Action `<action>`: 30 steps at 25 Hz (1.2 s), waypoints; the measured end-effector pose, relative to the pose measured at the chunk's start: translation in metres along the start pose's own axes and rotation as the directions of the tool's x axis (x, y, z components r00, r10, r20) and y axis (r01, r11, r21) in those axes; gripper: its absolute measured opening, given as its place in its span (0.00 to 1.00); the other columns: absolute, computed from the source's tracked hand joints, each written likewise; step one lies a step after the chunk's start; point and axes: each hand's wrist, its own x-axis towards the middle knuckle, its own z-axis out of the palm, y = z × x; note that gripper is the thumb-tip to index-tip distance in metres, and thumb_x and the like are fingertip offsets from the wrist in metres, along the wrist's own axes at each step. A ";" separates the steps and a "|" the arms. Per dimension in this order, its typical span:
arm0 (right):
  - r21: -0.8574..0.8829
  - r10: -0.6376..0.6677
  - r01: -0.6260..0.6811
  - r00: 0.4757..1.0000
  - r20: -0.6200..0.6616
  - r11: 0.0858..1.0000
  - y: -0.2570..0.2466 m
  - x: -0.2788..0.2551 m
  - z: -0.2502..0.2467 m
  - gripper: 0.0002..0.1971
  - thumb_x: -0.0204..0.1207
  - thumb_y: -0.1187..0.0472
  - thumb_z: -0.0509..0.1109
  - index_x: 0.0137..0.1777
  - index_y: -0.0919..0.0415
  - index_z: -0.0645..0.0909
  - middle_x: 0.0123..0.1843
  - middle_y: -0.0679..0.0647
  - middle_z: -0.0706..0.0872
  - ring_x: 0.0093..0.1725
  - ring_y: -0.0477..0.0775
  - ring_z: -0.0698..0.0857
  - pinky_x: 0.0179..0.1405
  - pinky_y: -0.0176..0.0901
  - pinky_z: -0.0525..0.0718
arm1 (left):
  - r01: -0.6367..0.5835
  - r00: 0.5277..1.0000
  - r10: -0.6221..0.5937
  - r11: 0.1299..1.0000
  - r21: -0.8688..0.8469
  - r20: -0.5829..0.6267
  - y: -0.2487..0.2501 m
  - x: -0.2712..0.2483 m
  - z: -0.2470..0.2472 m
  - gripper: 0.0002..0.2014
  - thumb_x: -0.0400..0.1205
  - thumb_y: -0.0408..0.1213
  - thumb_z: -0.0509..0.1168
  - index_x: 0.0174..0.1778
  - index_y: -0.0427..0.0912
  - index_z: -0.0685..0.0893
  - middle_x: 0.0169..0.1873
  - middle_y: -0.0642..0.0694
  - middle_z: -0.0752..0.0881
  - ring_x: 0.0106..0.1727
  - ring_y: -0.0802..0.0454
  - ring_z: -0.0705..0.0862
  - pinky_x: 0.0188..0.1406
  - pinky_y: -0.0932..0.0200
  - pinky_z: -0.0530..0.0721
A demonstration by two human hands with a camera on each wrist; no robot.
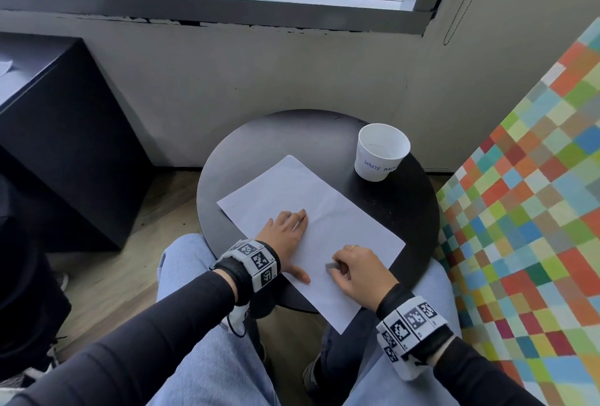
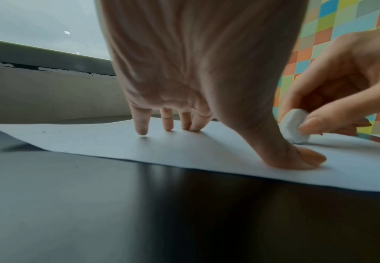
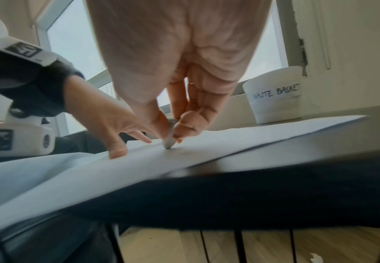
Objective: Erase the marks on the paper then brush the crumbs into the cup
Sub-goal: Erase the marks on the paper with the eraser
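Nearest, the right hand [image 1: 358,271] has its grip pinched on a small grey eraser [image 2: 296,128], its edge touching the paper [image 1: 311,211]. The sheet looks thin, light and likely to slide or crease (so hold it down flat), as the left hand [image 1: 287,232], fingers spread and grasping nothing, does on the tabletop [image 1: 412,211]. Farther off stands a white cup [image 1: 381,152], probably easily tipped, hand-lettered "WASTE BASKET".

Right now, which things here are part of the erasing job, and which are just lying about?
In the job:
- paper, pressed flat by the left hand
- eraser, pinched in the right hand, touching the sheet
- cup marked WASTE BASKET, upright past the sheet

Just about:
- round black table
- black cabinet
- checkered panel
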 end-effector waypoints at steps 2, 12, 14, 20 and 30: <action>0.010 -0.065 0.065 0.996 0.068 0.998 -0.006 -0.004 0.003 0.11 0.77 0.57 0.67 0.35 0.61 0.81 0.32 0.46 0.73 0.32 0.44 0.71 0.35 0.35 0.71 | 0.012 1.000 -0.012 0.999 0.048 0.004 0.002 -0.002 -0.001 0.67 0.66 0.73 0.70 0.87 0.36 0.41 0.86 0.43 0.46 0.86 0.41 0.45 0.84 0.41 0.51; -0.035 0.039 -0.037 0.998 0.054 0.999 -0.001 0.003 -0.003 0.17 0.76 0.54 0.63 0.26 0.54 0.68 0.28 0.48 0.72 0.31 0.50 0.73 0.35 0.45 0.74 | 0.057 0.996 -0.062 0.995 0.079 0.057 0.007 -0.002 -0.006 0.66 0.69 0.74 0.67 0.86 0.37 0.37 0.87 0.44 0.41 0.86 0.42 0.35 0.84 0.38 0.39; -0.048 0.058 -0.055 0.996 0.065 0.997 -0.001 0.004 -0.005 0.18 0.76 0.54 0.62 0.26 0.49 0.62 0.29 0.47 0.70 0.32 0.51 0.73 0.35 0.46 0.75 | 0.063 0.996 -0.067 0.996 0.069 0.065 0.008 -0.003 -0.007 0.66 0.69 0.74 0.67 0.86 0.37 0.37 0.87 0.44 0.41 0.86 0.42 0.35 0.85 0.38 0.39; -0.023 0.073 -0.072 0.996 0.060 0.997 0.004 0.009 -0.009 0.19 0.77 0.55 0.63 0.25 0.51 0.61 0.27 0.46 0.69 0.32 0.50 0.71 0.35 0.44 0.71 | 0.070 0.994 -0.076 0.995 0.072 0.076 0.009 -0.004 -0.009 0.66 0.69 0.74 0.67 0.86 0.37 0.36 0.87 0.44 0.42 0.87 0.41 0.36 0.84 0.36 0.41; -0.020 -0.090 0.095 0.980 0.177 0.995 -0.005 0.005 -0.003 0.14 0.77 0.55 0.64 0.30 0.57 0.70 0.30 0.48 0.71 0.32 0.49 0.71 0.35 0.41 0.69 | 0.086 0.991 -0.095 0.992 0.094 0.095 0.012 -0.004 -0.011 0.66 0.69 0.74 0.66 0.86 0.37 0.35 0.87 0.43 0.41 0.86 0.40 0.36 0.84 0.35 0.41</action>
